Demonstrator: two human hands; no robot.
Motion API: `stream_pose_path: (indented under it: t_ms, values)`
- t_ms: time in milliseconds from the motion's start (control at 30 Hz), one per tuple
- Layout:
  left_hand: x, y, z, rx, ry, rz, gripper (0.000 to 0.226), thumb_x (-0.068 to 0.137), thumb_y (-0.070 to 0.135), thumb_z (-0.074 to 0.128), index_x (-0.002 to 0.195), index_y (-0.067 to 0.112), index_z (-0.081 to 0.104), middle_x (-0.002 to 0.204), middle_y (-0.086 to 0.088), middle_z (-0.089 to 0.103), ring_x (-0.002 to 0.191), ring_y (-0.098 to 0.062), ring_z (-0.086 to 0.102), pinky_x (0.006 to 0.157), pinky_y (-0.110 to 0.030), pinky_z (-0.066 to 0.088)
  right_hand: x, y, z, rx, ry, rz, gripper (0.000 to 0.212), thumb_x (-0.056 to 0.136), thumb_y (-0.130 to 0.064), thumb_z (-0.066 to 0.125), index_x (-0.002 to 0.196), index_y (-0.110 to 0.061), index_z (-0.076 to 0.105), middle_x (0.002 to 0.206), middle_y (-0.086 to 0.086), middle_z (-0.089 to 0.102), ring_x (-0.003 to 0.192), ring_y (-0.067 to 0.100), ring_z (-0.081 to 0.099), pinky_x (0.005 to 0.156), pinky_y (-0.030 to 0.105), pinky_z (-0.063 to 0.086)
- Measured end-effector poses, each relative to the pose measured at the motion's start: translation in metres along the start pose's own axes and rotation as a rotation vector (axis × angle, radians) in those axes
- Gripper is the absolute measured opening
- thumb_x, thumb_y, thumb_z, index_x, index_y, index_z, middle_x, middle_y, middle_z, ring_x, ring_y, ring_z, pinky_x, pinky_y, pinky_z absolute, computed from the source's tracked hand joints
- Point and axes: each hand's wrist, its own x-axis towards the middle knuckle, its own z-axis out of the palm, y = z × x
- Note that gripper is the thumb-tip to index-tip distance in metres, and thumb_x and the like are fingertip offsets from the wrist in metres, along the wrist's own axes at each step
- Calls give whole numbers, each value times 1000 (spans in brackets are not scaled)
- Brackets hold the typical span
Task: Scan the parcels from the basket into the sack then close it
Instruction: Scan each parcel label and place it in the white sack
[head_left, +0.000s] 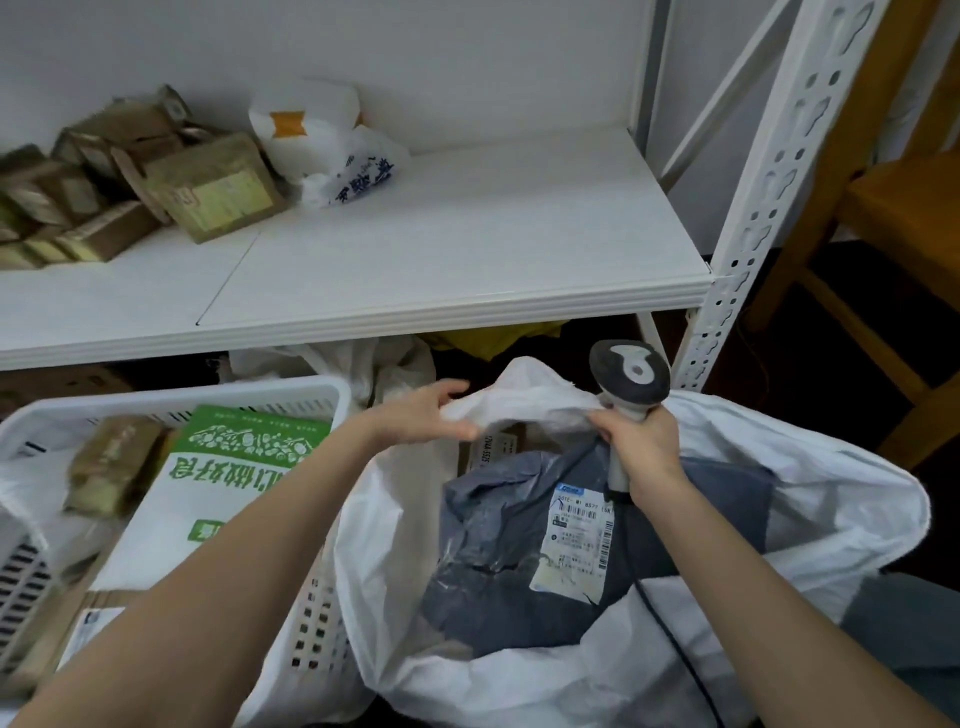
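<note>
A white woven sack (810, 499) stands open at lower right. Inside it lies a grey plastic parcel (498, 540) with a white shipping label, and a cardboard box shows behind it. My left hand (423, 415) pinches the far rim of the sack. My right hand (641, 447) grips the handle of a grey barcode scanner (628, 374) and also holds the sack's rim; the scanner's cable runs down over the sack. To the left stands a white plastic basket (311, 389) holding a green-and-white box (218, 488) and brown cardboard parcels (111, 462).
A white metal shelf (467, 260) stands behind the sack, with a pile of brown parcels (130, 176) and white plastic bags (322, 145) on it. Its perforated post (753, 208) rises at right. A wooden chair (893, 249) stands further right. Bags lie under the shelf.
</note>
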Motion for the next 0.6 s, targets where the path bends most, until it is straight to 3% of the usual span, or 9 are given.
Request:
stream_pose_path:
  t_ms: [33,100,167,300,400,467,500,533,600]
  values:
    - [-8,-14,3,97,-14,-64,90,62,67,70,136,22,47,127,0,52,118,-18,50,98,-29,38,-2,0,-1,1,-10,1,35,72,-9,76,104,-7,63,102,10,69,98,28,64,95,44,51]
    - [-17,-31,12,79,41,-124,55,67,70,70,86,19,61,80,1,54,73,-16,52,66,-29,37,-11,-1,-1,-6,-39,-22,41,72,-10,76,110,-7,61,107,11,68,101,28,63,96,47,50]
    - [-23,-23,8,-149,215,-83,48,79,54,69,59,18,43,56,1,34,48,-12,31,51,-28,24,-30,-3,0,-30,-46,-75,51,73,-10,77,119,-6,55,113,9,64,105,25,60,98,43,48]
    - [-23,20,-27,-461,593,-20,36,88,34,67,63,13,51,53,-2,37,43,-11,28,46,-26,21,-73,5,-3,-21,-82,-115,39,76,-7,77,109,-10,56,100,1,64,94,16,59,88,34,49]
    - [-26,38,-31,-512,743,33,37,87,27,70,58,20,48,41,14,39,39,0,33,47,-24,26,-89,27,1,-45,-222,8,29,76,-4,76,102,-7,64,88,6,69,85,23,63,76,32,50]
    - [-33,32,-13,-518,731,36,13,85,23,72,79,16,63,66,11,60,62,1,53,66,-21,40,-92,40,6,-83,-281,59,28,76,-3,76,102,-5,66,92,10,70,88,25,64,78,34,50]
    - [-39,25,0,-506,693,-2,23,83,26,74,100,13,64,88,5,64,82,-6,58,78,-23,43,-95,44,7,-88,-296,75,27,76,-3,76,102,-4,66,94,12,70,89,26,64,80,35,50]
    - [-48,16,15,-473,651,-48,48,81,31,76,120,11,58,107,1,61,100,-11,57,88,-25,43,-94,47,8,-93,-298,84,27,77,-4,75,102,-3,65,95,13,69,90,27,64,81,36,49]
    - [-67,-5,46,-419,597,-145,83,74,39,80,141,10,40,134,-3,51,124,-19,48,102,-32,39,-95,48,8,-108,-297,83,25,77,-6,76,100,-6,64,95,11,68,90,26,62,81,35,47]
